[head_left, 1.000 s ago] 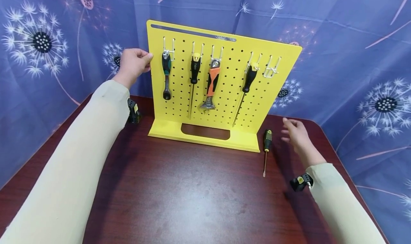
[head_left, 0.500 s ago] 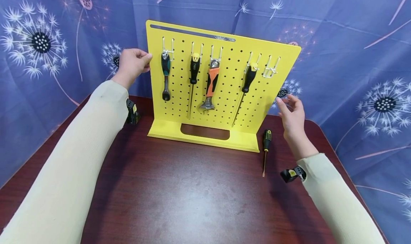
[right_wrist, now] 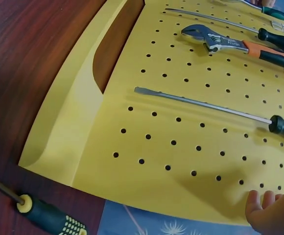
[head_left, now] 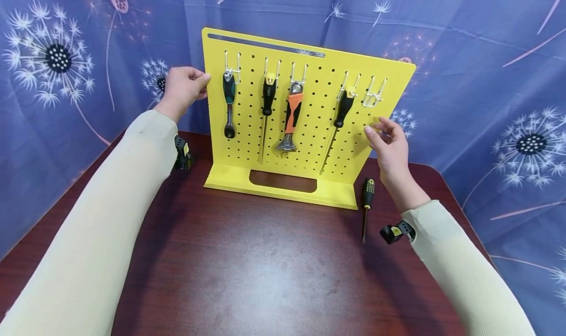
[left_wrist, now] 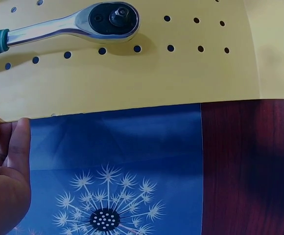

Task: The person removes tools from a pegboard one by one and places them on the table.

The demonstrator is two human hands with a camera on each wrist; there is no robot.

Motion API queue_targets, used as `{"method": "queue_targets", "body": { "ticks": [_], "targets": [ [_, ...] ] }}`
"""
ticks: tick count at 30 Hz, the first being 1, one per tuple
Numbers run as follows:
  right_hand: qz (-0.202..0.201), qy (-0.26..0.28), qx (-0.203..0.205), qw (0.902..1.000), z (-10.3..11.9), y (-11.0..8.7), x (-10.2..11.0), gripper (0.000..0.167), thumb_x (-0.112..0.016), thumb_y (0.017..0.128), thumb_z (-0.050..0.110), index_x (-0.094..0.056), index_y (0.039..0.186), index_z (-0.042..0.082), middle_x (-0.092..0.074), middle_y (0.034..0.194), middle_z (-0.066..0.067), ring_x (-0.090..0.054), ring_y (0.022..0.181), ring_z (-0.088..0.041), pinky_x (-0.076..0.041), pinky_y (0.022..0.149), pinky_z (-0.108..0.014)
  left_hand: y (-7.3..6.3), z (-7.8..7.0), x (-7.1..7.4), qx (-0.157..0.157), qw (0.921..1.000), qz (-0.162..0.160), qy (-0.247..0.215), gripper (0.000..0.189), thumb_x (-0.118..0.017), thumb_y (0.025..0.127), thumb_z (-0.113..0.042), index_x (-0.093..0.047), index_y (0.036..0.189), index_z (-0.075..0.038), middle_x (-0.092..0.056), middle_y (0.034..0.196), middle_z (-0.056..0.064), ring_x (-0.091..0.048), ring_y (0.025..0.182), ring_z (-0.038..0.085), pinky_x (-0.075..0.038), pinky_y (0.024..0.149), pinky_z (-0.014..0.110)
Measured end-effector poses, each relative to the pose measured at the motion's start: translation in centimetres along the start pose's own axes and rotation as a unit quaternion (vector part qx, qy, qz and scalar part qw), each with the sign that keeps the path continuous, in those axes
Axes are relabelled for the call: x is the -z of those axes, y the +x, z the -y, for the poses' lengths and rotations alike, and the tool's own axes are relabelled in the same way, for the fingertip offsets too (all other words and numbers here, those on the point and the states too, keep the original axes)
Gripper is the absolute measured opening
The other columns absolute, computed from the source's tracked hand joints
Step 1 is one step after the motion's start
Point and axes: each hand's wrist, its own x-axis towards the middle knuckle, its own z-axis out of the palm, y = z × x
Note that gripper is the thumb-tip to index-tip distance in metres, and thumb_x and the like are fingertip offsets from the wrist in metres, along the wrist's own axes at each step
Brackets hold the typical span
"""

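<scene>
My left hand point(head_left: 182, 91) pinches the left edge of a yellow pegboard point(head_left: 353, 63) between thumb and fingers; the left wrist view shows the fingertips on that edge. At the board's right edge, my right hand point(head_left: 392, 152) is held with loosely bent fingers, its thumb overlapping the board in the head view. Nothing shows in that hand. On hooks hang a ratchet wrench point(head_left: 229, 102), a screwdriver point(head_left: 268, 98), an orange-handled adjustable wrench point(head_left: 294, 112) and another screwdriver point(head_left: 344, 109). A further hook point(head_left: 372, 98) at the right holds no tool.
A flathead screwdriver point(head_left: 369, 193) with a black and yellow handle lies on the dark red table point(head_left: 265, 257), right of the board's base point(head_left: 230, 176). Behind the board hangs a blue dandelion-print curtain point(head_left: 274, 7).
My right hand has moved up and to the left, from beyond the loose screwdriver to the board's right edge. The left hand keeps its place on the left edge.
</scene>
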Motion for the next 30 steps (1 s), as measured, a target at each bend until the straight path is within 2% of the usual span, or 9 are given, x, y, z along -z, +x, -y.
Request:
{"method": "queue_targets", "body": {
  "ticks": [6,10,16,20,25,30],
  "targets": [
    [0.017,0.026,0.002,0.9995,0.5,0.3,-1.1,0.047,-0.065,0.099,0.011,-0.049,0.143,0.006,-0.054,0.112,0.009,-0.054,0.104,-0.003,-0.052,0.094,-0.020,-0.1,-0.1,-0.1,0.000,1.0000,-0.002,-0.010,0.027,-0.061,0.103,-0.024,-0.068,0.120,-0.004,-0.060,0.085,-0.012,-0.063,0.072,0.000,-0.055,0.065,0.008],
    [0.039,0.036,-0.006,0.9986,0.7,0.5,-1.7,0.052,-0.064,0.100,0.009,-0.046,0.147,0.002,-0.055,0.110,0.008,-0.056,0.104,-0.003,-0.055,0.091,-0.015,-0.1,-0.2,-0.1,0.003,1.0000,-0.002,-0.003,0.029,-0.061,0.103,-0.025,-0.068,0.122,-0.004,-0.060,0.087,-0.012,-0.063,0.073,-0.001,-0.055,0.065,0.008],
    [0.081,0.036,-0.022,0.9958,0.9,0.6,-2.1,0.057,-0.064,0.101,0.012,-0.042,0.153,0.003,-0.058,0.112,0.010,-0.059,0.105,-0.002,-0.056,0.095,-0.016,-0.2,-0.2,0.0,0.005,1.0000,0.000,0.007,0.035,-0.061,0.103,-0.026,-0.067,0.128,-0.003,-0.059,0.088,-0.012,-0.063,0.073,-0.001,-0.055,0.065,0.007],
    [0.097,0.040,-0.024,0.9942,1.1,0.8,-2.3,0.055,-0.064,0.101,0.013,-0.044,0.152,0.004,-0.061,0.109,0.013,-0.061,0.102,-0.001,-0.056,0.094,-0.015,-0.2,-0.1,0.0,-0.002,1.0000,0.000,0.004,0.033,-0.061,0.103,-0.025,-0.068,0.126,-0.002,-0.060,0.086,-0.012,-0.063,0.071,-0.002,-0.055,0.064,0.007],
    [0.104,0.056,-0.037,0.9924,1.2,1.2,-2.6,0.051,-0.065,0.100,0.013,-0.049,0.148,0.005,-0.063,0.105,0.014,-0.061,0.100,-0.001,-0.056,0.091,-0.016,-0.1,-0.1,0.0,0.001,1.0000,0.000,0.004,0.031,-0.061,0.103,-0.026,-0.068,0.123,-0.003,-0.059,0.087,-0.011,-0.063,0.072,-0.001,-0.055,0.064,0.007],
    [0.101,0.046,-0.045,0.9928,1.5,1.5,-2.9,0.054,-0.066,0.100,0.014,-0.048,0.149,0.004,-0.063,0.105,0.013,-0.062,0.098,-0.001,-0.056,0.089,-0.016,0.1,-0.1,0.0,0.007,1.0000,-0.001,0.005,0.036,-0.061,0.103,-0.027,-0.067,0.129,-0.003,-0.060,0.087,-0.012,-0.063,0.073,-0.001,-0.055,0.064,0.007]
  ]
}}
